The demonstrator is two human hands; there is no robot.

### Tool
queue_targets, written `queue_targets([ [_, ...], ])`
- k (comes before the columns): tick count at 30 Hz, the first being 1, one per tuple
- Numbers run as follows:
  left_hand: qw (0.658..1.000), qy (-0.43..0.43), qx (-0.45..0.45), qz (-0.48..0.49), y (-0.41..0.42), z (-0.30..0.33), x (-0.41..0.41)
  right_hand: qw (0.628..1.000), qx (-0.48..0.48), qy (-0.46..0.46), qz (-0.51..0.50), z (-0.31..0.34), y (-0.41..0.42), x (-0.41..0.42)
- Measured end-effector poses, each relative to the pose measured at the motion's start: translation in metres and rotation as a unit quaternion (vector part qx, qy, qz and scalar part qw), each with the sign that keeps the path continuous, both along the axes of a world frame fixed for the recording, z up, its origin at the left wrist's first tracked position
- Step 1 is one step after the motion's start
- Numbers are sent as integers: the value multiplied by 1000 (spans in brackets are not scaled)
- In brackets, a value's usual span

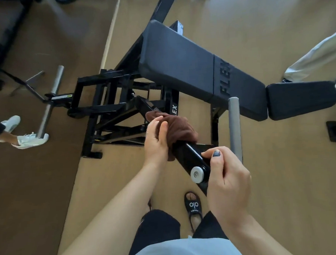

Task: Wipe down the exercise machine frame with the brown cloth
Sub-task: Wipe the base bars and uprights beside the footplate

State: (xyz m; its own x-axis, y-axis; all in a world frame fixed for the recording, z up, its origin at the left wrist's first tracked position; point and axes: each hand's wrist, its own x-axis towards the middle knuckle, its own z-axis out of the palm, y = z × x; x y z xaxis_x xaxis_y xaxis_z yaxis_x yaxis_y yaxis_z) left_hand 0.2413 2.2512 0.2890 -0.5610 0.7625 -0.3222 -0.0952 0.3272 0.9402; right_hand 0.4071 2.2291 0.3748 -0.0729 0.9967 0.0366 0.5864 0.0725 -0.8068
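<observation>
The soft brown cloth (175, 131) looks matt and a little fuzzy. The black metal frame arm (189, 157) is glossy and smooth, with a round white plastic end cap (197, 174). The dark padded bench (189, 68) has a smooth, slightly shiny vinyl cover. The grey bar (234, 124) looks matt.

The left hand (157, 141) presses a bunched brown cloth (175, 130) around the glossy black machine arm (189, 157); the right hand (226, 179) apparently holds its capped end.
</observation>
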Motion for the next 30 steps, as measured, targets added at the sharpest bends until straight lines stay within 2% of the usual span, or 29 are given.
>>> queue_targets([
  [5,995,55,-65,-48,42,-21,-51,987,-119,-92,58,26,13,-3],
  [8,992,49,-76,-84,43,-16,-55,930,-215,-255,154,47,32,-36],
  [10,991,40,-36,-119,26,-10,-45,882,-279,-326,195,51,43,-72],
  [12,988,43,-2,-150,10,-6,-34,849,-297,-385,205,48,47,-109],
  [15,988,56,4,-146,18,-9,-39,829,-324,-422,173,38,50,-137],
  [19,987,82,-38,-129,42,-27,-64,787,-331,-460,244,18,56,-137],
  [26,979,108,-131,-111,94,-64,-123,770,-259,-531,239,-21,66,-147],
  [30,982,89,-134,-94,98,-60,-120,764,-225,-553,245,-31,66,-144],
])
